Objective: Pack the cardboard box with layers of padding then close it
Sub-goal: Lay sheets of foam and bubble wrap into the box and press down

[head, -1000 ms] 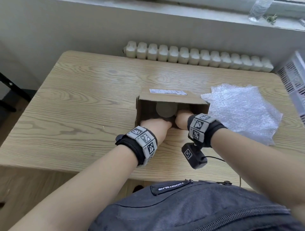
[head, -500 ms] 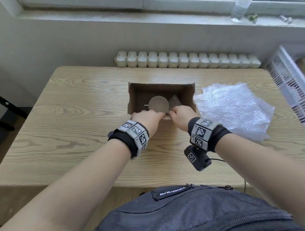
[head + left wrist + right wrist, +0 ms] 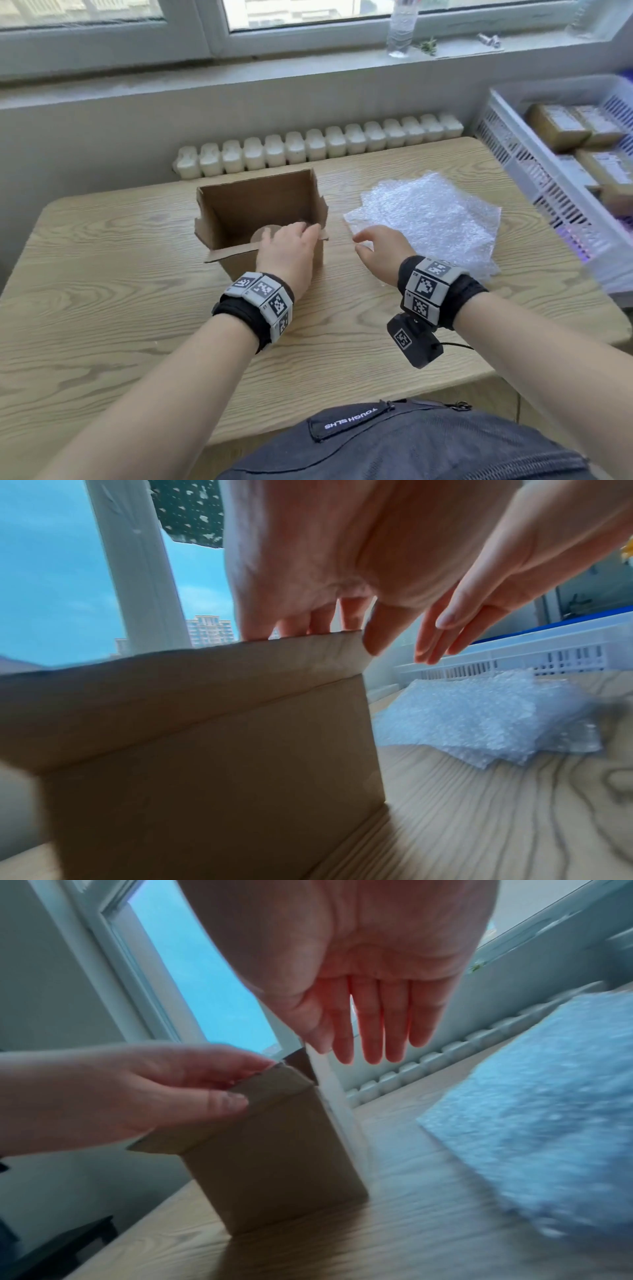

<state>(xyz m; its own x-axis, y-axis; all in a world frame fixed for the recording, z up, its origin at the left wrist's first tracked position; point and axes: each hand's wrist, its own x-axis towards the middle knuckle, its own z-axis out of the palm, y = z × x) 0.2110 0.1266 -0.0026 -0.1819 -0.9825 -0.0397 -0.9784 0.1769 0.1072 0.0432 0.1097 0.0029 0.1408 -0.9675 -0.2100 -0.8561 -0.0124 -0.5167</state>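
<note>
An open brown cardboard box [image 3: 260, 202] stands on the middle of the wooden table [image 3: 113, 294]. A round brown cardboard piece [image 3: 263, 233] shows inside it. My left hand [image 3: 306, 229] pinches the box's near flap at its right corner, fingers inside and thumb outside [image 3: 378, 631]. My right hand [image 3: 359, 244] hovers with straight fingers and holds nothing, between the box and the bubble wrap [image 3: 431, 219], which lies in a crumpled stack to the right. In the right wrist view the right hand's fingers [image 3: 373, 1031] hang above the box [image 3: 274, 1150].
A white slatted crate [image 3: 534, 178] with brown parcels [image 3: 561, 126] stands off the table's right edge. A white radiator [image 3: 318, 147] runs behind the table. A plastic bottle [image 3: 400, 27] stands on the windowsill. A dark bag [image 3: 394, 445] sits at my waist.
My right hand has let go of the box and moved right toward the bubble wrap. The left hand stays on the near flap. My head has lifted, showing window and crate.
</note>
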